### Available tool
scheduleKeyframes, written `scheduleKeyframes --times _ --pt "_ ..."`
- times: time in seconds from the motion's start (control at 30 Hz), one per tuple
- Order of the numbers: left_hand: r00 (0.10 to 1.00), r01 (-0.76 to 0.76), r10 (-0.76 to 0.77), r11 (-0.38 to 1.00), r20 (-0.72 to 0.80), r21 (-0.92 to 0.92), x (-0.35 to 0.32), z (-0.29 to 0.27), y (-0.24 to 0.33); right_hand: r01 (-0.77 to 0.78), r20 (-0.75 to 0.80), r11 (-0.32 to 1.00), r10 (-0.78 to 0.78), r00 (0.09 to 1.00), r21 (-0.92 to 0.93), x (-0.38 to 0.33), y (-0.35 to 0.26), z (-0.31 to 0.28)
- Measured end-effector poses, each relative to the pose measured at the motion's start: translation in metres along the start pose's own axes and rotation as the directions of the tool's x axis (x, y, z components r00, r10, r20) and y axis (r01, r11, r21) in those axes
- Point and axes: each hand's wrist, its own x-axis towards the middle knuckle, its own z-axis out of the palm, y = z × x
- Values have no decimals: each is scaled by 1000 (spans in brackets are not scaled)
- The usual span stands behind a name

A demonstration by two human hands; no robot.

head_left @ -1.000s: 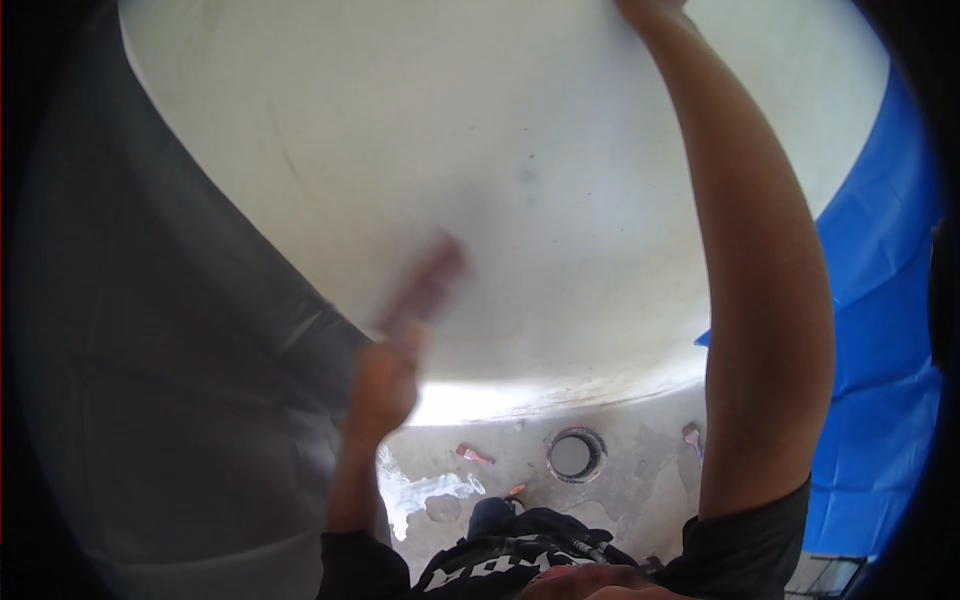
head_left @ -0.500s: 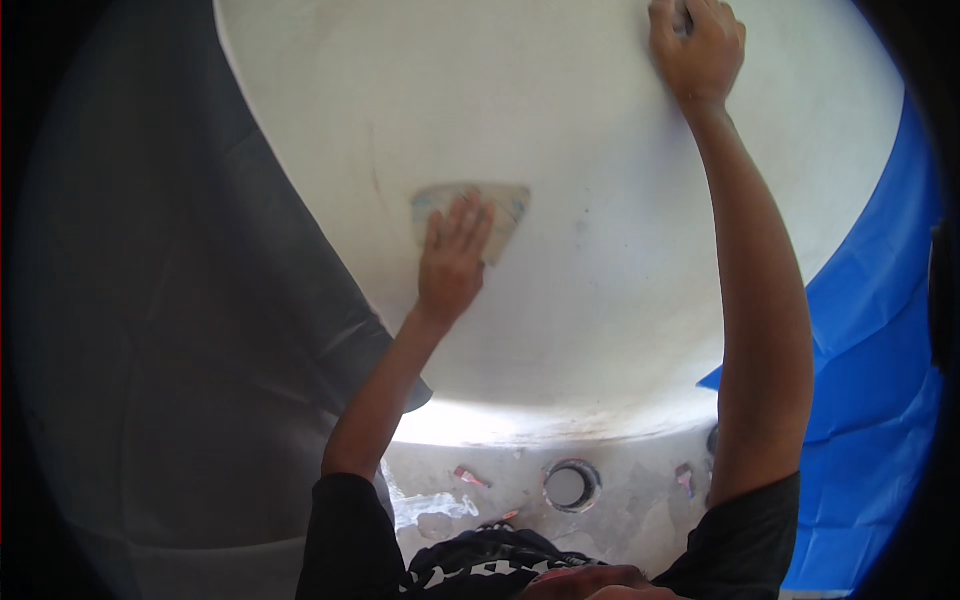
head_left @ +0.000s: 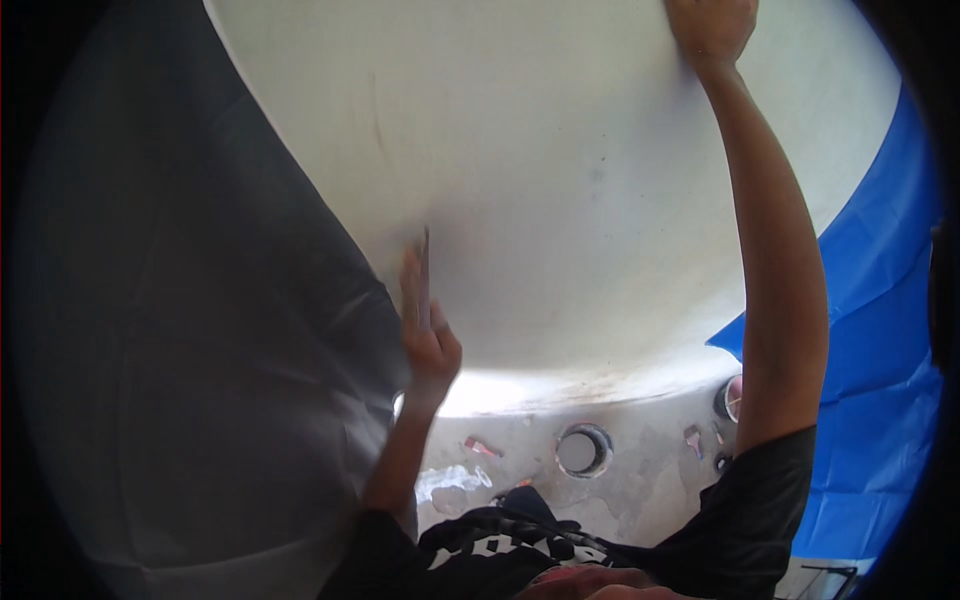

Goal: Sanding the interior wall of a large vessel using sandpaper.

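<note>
A large, off-white curved panel (head_left: 500, 130) fills the upper middle of the view, with small dark specks and a thin brownish streak on it. Near its lower left edge my left hand (head_left: 430, 345) is turned sideways, fingers blurred. It grips a thin, stiff sheet that looks like sandpaper (head_left: 424, 275), seen nearly edge-on, with the thumb on the right side. The sheet looks tilted away from the panel. My right hand (head_left: 714, 25) is at the panel's upper right, against or close to it; its fingertips are cut off by the top of the picture.
Dark grey sheeting (head_left: 200, 300) hangs at the left, and a blue tarp (head_left: 870, 400) at the right. On the concrete floor below are a round can (head_left: 583, 451), two paintbrushes (head_left: 482, 446), crumpled clear plastic (head_left: 452, 481) and another container (head_left: 733, 398) beside my right arm.
My left hand has lifted the sandpaper from lying flat and turned it edge-on, moving lower and slightly left. My right hand sits a little higher in view, its fingers now out of sight.
</note>
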Motion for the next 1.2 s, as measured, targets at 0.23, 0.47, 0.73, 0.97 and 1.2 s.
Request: scheduleKeyframes --times 0.23,0.47,0.73,0.97,1.2 --pt "875 -466 483 855 -23 226 140 5 5 -83 47 997 83 995 -3 -6 -6 1" --pt "867 -457 351 843 353 284 105 47 -17 -112 63 993 111 992 24 -6 -8 -7" --pt "717 386 -37 852 696 -353 87 5 31 -357 265 932 330 906 61 14 18 -12" --pt "859 512 -301 477 414 -714 187 -12 77 -774 897 459 -285 337 437 17 -23 -106" --pt "888 327 -9 714 459 -619 226 19 127 -922 957 275 -180 229 272 9 -50 -155"
